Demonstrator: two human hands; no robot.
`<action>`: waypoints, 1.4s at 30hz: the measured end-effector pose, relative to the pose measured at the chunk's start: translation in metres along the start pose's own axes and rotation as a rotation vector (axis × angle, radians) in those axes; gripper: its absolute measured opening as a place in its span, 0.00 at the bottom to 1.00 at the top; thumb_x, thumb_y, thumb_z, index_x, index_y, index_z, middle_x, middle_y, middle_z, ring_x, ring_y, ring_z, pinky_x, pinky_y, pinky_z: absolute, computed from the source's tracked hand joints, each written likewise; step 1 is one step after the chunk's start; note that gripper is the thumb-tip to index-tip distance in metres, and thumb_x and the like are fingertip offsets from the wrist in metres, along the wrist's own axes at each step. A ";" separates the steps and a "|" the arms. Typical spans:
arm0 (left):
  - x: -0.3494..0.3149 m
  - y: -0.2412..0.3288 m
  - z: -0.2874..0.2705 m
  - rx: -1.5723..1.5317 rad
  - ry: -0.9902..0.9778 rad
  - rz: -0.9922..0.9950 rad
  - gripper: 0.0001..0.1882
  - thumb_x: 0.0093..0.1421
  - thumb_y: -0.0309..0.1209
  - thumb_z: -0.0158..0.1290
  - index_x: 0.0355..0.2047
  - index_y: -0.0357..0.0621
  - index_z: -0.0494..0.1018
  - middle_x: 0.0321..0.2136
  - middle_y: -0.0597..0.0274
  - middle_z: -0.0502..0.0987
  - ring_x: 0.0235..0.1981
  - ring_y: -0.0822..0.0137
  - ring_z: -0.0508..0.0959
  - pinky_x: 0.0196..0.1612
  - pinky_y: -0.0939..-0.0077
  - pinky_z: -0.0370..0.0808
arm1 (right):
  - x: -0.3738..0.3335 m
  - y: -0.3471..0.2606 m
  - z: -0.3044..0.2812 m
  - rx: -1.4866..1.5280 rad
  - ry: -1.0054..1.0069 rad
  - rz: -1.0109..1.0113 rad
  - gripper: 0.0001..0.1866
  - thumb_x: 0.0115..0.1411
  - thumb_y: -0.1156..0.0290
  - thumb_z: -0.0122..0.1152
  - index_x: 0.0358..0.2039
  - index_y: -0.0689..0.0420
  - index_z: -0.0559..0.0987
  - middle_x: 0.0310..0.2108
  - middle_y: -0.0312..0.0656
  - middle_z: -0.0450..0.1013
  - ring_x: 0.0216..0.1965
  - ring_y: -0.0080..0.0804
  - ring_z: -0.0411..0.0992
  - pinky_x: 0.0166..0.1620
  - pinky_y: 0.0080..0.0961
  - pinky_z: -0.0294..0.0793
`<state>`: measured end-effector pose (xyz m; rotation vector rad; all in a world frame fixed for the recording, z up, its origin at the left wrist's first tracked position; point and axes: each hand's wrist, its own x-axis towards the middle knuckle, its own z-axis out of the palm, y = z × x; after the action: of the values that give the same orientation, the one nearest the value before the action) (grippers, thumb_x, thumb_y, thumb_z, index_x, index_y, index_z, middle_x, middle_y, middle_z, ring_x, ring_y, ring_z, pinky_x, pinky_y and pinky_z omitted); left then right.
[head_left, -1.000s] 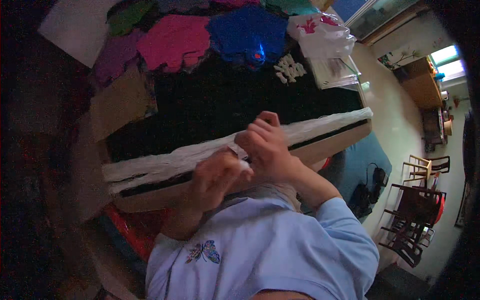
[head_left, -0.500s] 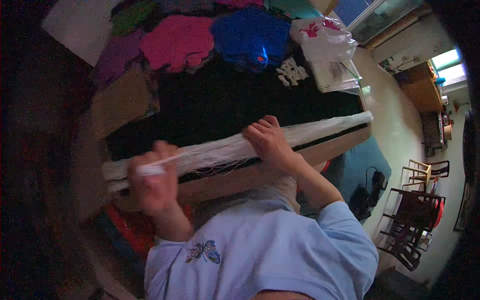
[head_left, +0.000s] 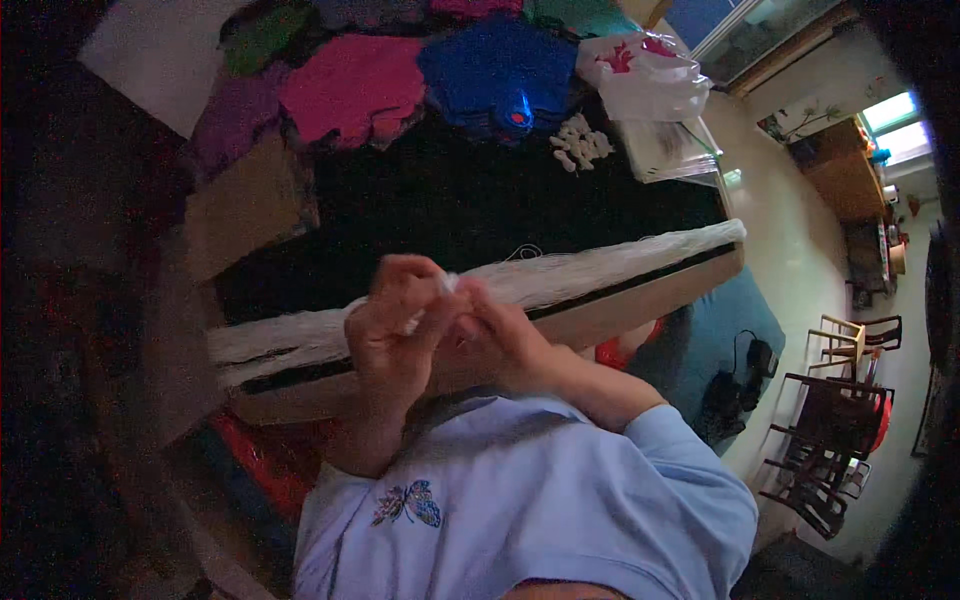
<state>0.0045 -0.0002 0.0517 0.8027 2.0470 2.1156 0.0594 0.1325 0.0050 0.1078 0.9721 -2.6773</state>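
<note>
My left hand [head_left: 392, 318] and my right hand [head_left: 500, 328] meet over the near edge of the table. A small piece of white thread [head_left: 450, 284] shows between their pinched fingertips; some of it is hidden by the fingers. Just beyond and under the hands, a long bundle of white thread [head_left: 620, 268] stretches from left to right along a long light-brown strip [head_left: 640, 293]. A loose thread loop [head_left: 527, 251] sticks up from the far side of the bundle.
Stacks of pink [head_left: 355, 85] and blue cut-out sheets [head_left: 500, 75] lie at the back. Right of them are a pile of small white pieces [head_left: 580, 143] and a white plastic bag [head_left: 650, 85]. A cardboard piece [head_left: 250, 210] sits at left. Chairs [head_left: 830, 430] stand far right.
My left hand, with white thread across its fingers, has moved right off the bundle's left end. My right hand has drawn nearer and left, letting go of the bundle, and now meets the left.
</note>
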 end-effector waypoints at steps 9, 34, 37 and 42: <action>-0.015 -0.010 -0.010 0.025 -0.200 -0.028 0.05 0.56 0.24 0.48 0.31 0.41 0.73 0.28 0.59 0.72 0.30 0.65 0.71 0.33 0.74 0.68 | 0.007 -0.026 -0.001 -1.470 0.140 -0.733 0.09 0.46 0.74 0.59 0.28 0.58 0.70 0.26 0.46 0.69 0.25 0.40 0.70 0.27 0.27 0.68; -0.015 -0.028 -0.020 0.433 -0.014 -0.009 0.05 0.52 0.20 0.49 0.31 0.36 0.71 0.22 0.58 0.71 0.23 0.66 0.73 0.25 0.75 0.69 | -0.006 -0.026 -0.005 -1.607 -0.283 -0.846 0.12 0.41 0.72 0.58 0.29 0.58 0.71 0.26 0.41 0.65 0.29 0.37 0.68 0.27 0.30 0.67; -0.022 -0.010 -0.024 0.245 -0.616 0.208 0.07 0.52 0.19 0.48 0.33 0.36 0.71 0.23 0.57 0.72 0.23 0.65 0.73 0.25 0.74 0.69 | -0.001 -0.056 -0.003 -1.638 -0.132 -0.775 0.13 0.40 0.72 0.58 0.30 0.58 0.71 0.26 0.40 0.65 0.28 0.36 0.68 0.26 0.30 0.68; -0.012 -0.014 -0.024 0.605 -0.251 0.084 0.08 0.53 0.20 0.48 0.34 0.38 0.71 0.28 0.53 0.73 0.27 0.63 0.74 0.31 0.74 0.71 | -0.002 -0.026 -0.011 -1.631 -0.303 -0.879 0.14 0.38 0.73 0.59 0.29 0.59 0.72 0.20 0.39 0.65 0.21 0.36 0.65 0.21 0.30 0.62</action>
<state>0.0003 -0.0252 0.0359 1.1646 2.5559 1.3212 0.0537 0.1594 0.0129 -1.1818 3.0483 -1.3423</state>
